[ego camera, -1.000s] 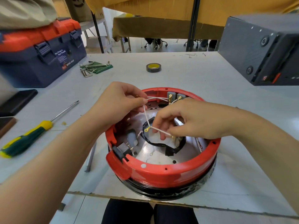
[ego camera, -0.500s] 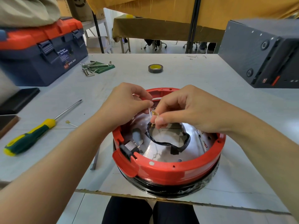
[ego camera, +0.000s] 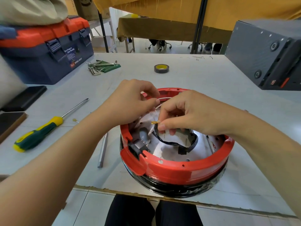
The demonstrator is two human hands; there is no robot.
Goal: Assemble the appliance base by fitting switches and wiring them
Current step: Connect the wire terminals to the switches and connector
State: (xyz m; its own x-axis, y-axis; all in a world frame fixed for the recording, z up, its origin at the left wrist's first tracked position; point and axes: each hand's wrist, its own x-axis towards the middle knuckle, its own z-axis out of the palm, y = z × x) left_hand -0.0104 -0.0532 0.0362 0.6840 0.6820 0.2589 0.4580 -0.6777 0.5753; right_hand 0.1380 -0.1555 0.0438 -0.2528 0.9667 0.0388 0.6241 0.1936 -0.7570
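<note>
Red base [ego camera: 175,170] is sitting at near counter [ego camera: 195,75] edge. Left hand [ego camera: 130,101] is pinching white wire [ego camera: 164,99]; right hand [ego camera: 192,115] is pinching its brass terminal [ego camera: 154,122] above the base. Screwdriver [ego camera: 40,131] is lying left, toolbox [ego camera: 45,51] far left, tape roll [ego camera: 161,68] far, grey box [ego camera: 267,53] far right.

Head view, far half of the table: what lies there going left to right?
Blue and orange toolbox → hex keys on their green holder → roll of black tape → grey box at the right edge.
</note>
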